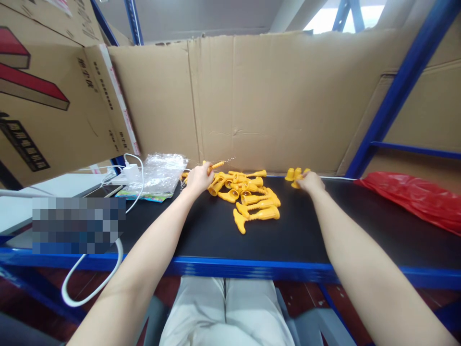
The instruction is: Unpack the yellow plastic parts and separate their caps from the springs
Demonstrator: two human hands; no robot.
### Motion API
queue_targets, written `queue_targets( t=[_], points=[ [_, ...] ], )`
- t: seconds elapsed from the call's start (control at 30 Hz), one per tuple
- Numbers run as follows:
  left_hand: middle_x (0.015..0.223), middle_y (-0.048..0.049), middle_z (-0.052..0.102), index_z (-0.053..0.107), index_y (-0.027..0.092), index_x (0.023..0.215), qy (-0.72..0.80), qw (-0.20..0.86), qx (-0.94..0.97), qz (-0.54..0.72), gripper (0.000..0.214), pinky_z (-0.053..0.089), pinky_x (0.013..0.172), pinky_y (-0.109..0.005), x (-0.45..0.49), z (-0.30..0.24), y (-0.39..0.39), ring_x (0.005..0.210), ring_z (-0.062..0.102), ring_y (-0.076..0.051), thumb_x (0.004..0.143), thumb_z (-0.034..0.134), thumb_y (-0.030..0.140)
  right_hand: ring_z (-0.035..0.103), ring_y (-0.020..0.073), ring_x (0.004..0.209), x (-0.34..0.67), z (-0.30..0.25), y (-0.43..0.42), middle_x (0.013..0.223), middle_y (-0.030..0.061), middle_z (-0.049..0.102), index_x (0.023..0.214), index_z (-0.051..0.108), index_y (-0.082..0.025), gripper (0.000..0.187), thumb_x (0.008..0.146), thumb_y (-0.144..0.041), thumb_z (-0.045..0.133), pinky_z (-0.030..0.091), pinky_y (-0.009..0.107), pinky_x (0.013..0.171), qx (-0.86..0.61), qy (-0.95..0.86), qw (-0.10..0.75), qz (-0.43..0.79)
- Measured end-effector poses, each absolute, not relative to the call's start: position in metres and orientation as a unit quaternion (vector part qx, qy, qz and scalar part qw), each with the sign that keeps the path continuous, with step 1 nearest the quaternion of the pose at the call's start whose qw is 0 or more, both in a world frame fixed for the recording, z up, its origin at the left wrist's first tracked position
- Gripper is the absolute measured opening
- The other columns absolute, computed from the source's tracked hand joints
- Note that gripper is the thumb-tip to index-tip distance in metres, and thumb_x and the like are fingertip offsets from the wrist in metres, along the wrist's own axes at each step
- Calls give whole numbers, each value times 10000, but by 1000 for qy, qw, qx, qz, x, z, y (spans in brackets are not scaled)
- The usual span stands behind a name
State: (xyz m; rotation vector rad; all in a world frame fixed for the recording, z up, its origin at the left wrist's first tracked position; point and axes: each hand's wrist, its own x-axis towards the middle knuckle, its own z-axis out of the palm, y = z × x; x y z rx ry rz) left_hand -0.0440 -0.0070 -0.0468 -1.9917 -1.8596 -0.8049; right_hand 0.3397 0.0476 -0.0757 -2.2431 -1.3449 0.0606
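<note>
My left hand [200,179] is closed around a yellow plastic handle [216,166], and a thin twisted metal wire [229,160] sticks out beyond it to the right. Just beside that hand lies a pile of yellow T-handled plastic pieces [264,212] with ribbed shafts and hollow flared ends. Farther right, my right hand [312,183] has its fingers closed on a small yellow plastic cap [297,184]. More yellow caps [290,174] stand close by, near the cardboard at the back. The fingertips of both hands are partly hidden.
Clear bubble wrap [162,168] lies left of the pile, near white cables [142,180] and a white charger [131,172]. A red plastic bag [414,197] rests at the right. Cardboard [288,96] walls the back of the black tabletop [216,240].
</note>
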Motion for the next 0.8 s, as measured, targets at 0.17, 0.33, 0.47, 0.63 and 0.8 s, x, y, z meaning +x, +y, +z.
queue_targets(
  t=[0.17,0.33,0.47,0.63,0.8],
  points=[
    [911,-97,700,582,219,1185,-646,139,-691,-293,348,471,734,-308,-51,-49,-2,862,664,-233,877,420,235,595,285,1109,340,-87,44,1145,101,647,1047,615,-228,279,770,-261,615,448,406,895,-827,-495,263,27],
    [972,-72,687,586,231,1176,-641,123,-680,-335,375,467,777,-296,-62,-54,5,892,646,-196,859,405,145,598,280,1089,340,-89,46,1124,113,642,985,630,-213,200,812,-244,534,451,387,869,-823,-500,269,28],
    [1092,-70,641,584,230,1172,-621,123,-680,-370,405,470,830,-301,-76,-61,15,983,613,-196,845,383,101,571,272,1112,338,-89,47,1160,84,628,969,662,-241,211,802,-287,541,423,420,906,-809,-535,240,44],
    [1107,-97,596,585,174,1187,-616,122,-688,-364,502,470,899,-319,-98,-71,25,1037,576,-216,720,467,33,530,330,1138,339,-92,48,1186,134,608,989,689,-224,254,763,-245,576,359,499,931,-794,-562,224,51],
    [1137,-99,605,559,170,1248,-616,110,-698,-348,520,445,959,-345,-109,-79,31,1095,550,-223,747,473,59,505,330,1151,340,-95,50,1190,158,585,1061,680,-218,316,765,-243,571,344,501,936,-796,-564,213,56]
  ],
)
